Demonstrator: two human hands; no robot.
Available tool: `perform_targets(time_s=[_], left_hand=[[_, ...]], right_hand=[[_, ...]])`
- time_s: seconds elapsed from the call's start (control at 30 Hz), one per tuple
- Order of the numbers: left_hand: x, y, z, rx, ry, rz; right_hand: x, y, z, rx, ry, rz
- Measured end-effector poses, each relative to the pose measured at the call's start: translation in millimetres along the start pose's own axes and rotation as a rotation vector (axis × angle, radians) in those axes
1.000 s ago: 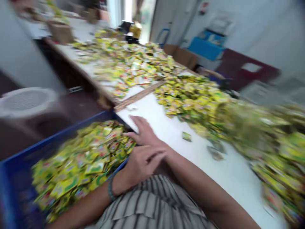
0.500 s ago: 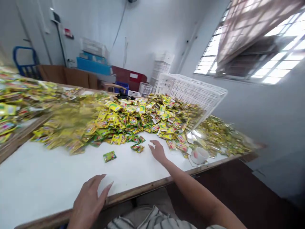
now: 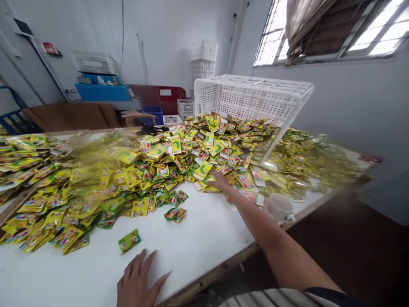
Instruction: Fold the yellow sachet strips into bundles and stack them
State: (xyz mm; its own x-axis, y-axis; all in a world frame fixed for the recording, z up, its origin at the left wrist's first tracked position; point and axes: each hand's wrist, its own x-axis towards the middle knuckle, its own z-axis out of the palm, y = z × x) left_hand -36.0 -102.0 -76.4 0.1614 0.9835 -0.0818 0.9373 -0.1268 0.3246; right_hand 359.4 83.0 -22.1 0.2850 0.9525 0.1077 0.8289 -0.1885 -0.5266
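Note:
My left hand (image 3: 139,281) lies flat and open on the white table (image 3: 204,232) near its front edge, holding nothing. A single green-yellow sachet (image 3: 129,241) lies just beyond it. My right hand (image 3: 220,181) reaches far forward into the edge of a big pile of yellow and green sachets (image 3: 179,160). Its fingers rest among the packets and are partly hidden by them. The pile spills from a white plastic crate (image 3: 255,100) tipped on its side at the back.
A white cup (image 3: 278,207) stands by the table's right front edge, close to my right forearm. More sachets (image 3: 303,157) cover the right end. Stacked white crates (image 3: 203,64), a blue box (image 3: 102,91) and cardboard stand along the back wall.
My right hand has pushed forward from the bare table into the sachet pile. My left hand has stayed flat near the front edge. The view has swung slightly right and closer.

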Motion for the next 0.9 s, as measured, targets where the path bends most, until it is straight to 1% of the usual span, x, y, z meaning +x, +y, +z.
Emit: perform_targets(time_s=[0.07, 0.13, 0.23, 0.3, 0.37, 0.43, 0.47, 0.57, 0.63, 0.67, 0.73, 0.77, 0.8, 0.83, 0.87, 0.9], left_hand=[[9, 5, -12.1, -0.063, 0.007, 0.000], [28, 16, -30.0, -0.171, 0.006, 0.007], [68, 35, -58.1, -0.318, 0.075, -0.010], [94, 47, -69.2, -0.411, 0.107, -0.036], [113, 55, -69.7, -0.500, 0.157, -0.042], [124, 58, -60.8, -0.602, 0.217, -0.043], [126, 57, -54.5, -0.654, 0.232, -0.049], [125, 46, -38.0, -0.778, 0.200, -0.071], [124, 35, -34.8, -0.811, 0.195, -0.087], [123, 30, -35.7, -0.824, 0.214, -0.101], [125, 22, -40.9, -0.867, 0.250, -0.125], [126, 20, -44.5, -0.919, 0.251, -0.130], [127, 19, -48.1, -0.997, 0.234, -0.127], [128, 20, -51.8, -1.095, 0.196, -0.121], [128, 22, -55.3, -1.209, 0.136, -0.119], [128, 24, -58.6, -1.329, 0.059, -0.118]], right_hand=[[-16, -13, 22, 0.026, -0.034, -0.039], [-33, -24, 33, 0.052, -0.059, -0.079], [-47, -32, 29, 0.058, -0.068, -0.129], [-48, -36, 21, 0.040, -0.049, -0.149], [-43, -43, 14, 0.000, -0.007, -0.188], [-33, -53, 12, -0.071, 0.028, -0.246], [-27, -59, 12, -0.117, 0.023, -0.268], [-8, -73, 19, -0.224, -0.076, -0.273], [0, -79, 25, -0.256, -0.122, -0.264], [1, -83, 27, -0.250, -0.106, -0.270], [-4, -92, 31, -0.161, -0.011, -0.297], [-11, -99, 32, -0.062, 0.033, -0.312], [-21, -107, 34, 0.070, 0.049, -0.328], [-33, -116, 35, 0.224, 0.018, -0.341], [-47, -127, 38, 0.379, -0.093, -0.364], [-61, -137, 41, 0.508, -0.239, -0.387]])
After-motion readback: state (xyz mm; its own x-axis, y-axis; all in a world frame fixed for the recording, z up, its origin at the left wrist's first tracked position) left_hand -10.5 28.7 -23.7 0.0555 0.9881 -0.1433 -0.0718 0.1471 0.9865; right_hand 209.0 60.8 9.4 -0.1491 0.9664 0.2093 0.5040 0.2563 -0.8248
